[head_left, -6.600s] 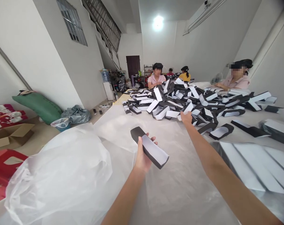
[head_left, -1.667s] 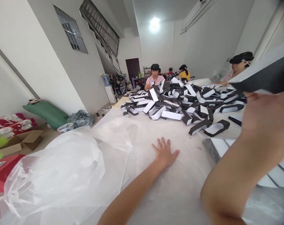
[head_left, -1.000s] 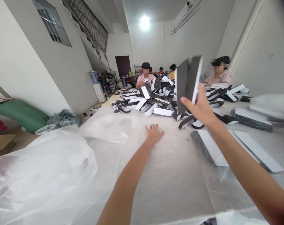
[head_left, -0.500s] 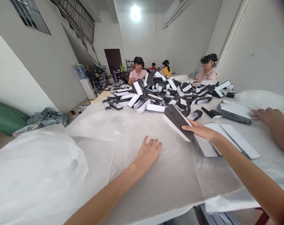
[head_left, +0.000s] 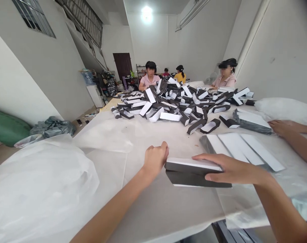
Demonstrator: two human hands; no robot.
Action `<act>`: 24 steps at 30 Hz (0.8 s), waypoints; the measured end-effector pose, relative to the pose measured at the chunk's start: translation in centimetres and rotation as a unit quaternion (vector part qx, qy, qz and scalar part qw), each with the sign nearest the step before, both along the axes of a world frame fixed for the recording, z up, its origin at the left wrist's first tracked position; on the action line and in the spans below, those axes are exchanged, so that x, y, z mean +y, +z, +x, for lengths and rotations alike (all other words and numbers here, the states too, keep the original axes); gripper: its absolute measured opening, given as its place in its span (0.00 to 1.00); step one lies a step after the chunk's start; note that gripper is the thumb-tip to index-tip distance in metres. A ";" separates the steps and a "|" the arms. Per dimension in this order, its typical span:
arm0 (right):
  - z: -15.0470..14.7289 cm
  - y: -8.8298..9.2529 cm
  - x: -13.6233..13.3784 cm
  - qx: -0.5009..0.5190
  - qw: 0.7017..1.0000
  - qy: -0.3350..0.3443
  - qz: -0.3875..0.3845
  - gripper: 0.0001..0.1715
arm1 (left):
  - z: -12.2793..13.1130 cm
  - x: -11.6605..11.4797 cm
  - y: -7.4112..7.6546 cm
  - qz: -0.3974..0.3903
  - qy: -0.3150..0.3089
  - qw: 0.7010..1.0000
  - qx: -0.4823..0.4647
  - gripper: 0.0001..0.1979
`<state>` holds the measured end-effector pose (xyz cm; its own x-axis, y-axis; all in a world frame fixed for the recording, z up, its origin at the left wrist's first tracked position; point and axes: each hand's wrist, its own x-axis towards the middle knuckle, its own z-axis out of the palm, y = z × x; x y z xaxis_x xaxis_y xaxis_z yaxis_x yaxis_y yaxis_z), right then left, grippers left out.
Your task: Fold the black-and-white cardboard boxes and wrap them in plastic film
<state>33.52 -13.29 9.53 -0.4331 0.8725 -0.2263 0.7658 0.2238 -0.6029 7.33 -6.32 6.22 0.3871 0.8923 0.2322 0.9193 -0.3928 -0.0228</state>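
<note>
A card piece (head_left: pixel 194 172) sits between the left hand (head_left: pixel 155 160) and right hand (head_left: pixel 231 170), a card heap (head_left: pixel 168 104) beyond it.

i've got a dark door (head_left: pixel 121 64) at the far end, grey plastic bags (head_left: pixel 52 126) on the floor, and a green bolster (head_left: pixel 7 127) by the wall.

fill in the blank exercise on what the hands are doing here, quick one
The left hand touches the ____ end of the folded black-and-white piece.
Beyond the right hand, long strips lie with ____ faces up.
Directly behind the heap of pieces, a co-worker wears a ____ top.

Missing words: left; white; pink
</note>
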 end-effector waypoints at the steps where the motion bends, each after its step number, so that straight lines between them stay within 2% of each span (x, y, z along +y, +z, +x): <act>1: -0.1 -0.3 -0.3 -0.007 1.000 0.001 0.003 0.37 | -0.1 0.1 -0.1 0.010 0.008 1.000 -0.010 0.13; 3: -0.3 -1.0 -0.6 -0.016 1.000 -0.011 0.020 0.36 | -0.2 0.4 -0.3 0.020 0.020 0.999 -0.036 0.14; 6: -1.2 -2.6 -0.4 -0.025 0.990 -0.087 0.105 0.36 | -0.4 0.6 -0.4 0.016 0.013 0.997 -0.075 0.13; 9: -3.1 -5.2 -0.1 -0.045 0.948 -0.207 0.239 0.36 | -0.4 0.5 -0.5 0.015 0.004 0.994 -0.111 0.14; 11: -4.2 -7.0 -0.1 -0.068 0.911 -0.246 0.323 0.35 | -0.3 0.4 -0.6 0.013 -0.001 0.992 -0.128 0.13; 13: -4.9 -8.4 -0.5 -0.073 0.886 -0.236 0.392 0.30 | -0.3 0.4 -0.9 0.008 -0.010 0.991 -0.136 0.13; 16: -4.9 -9.5 -1.5 -0.045 0.874 -0.196 0.443 0.15 | -0.2 0.3 -1.2 0.002 -0.025 0.990 -0.142 0.12; 19: -4.6 -9.8 -2.2 -0.045 0.882 -0.173 0.437 0.24 | 0.0 0.2 -1.4 0.001 -0.033 0.989 -0.143 0.13; 20: -4.5 -9.9 -2.4 -0.048 0.884 -0.169 0.434 0.24 | 0.0 0.2 -1.4 0.002 -0.035 0.989 -0.143 0.13; 23: -4.6 -10.4 -2.7 -0.048 0.878 -0.135 0.456 0.14 | 0.1 0.1 -1.5 0.005 -0.040 0.989 -0.145 0.13; 24: -4.7 -10.5 -2.8 -0.046 0.875 -0.119 0.468 0.14 | 0.1 0.1 -1.5 0.007 -0.042 0.989 -0.145 0.13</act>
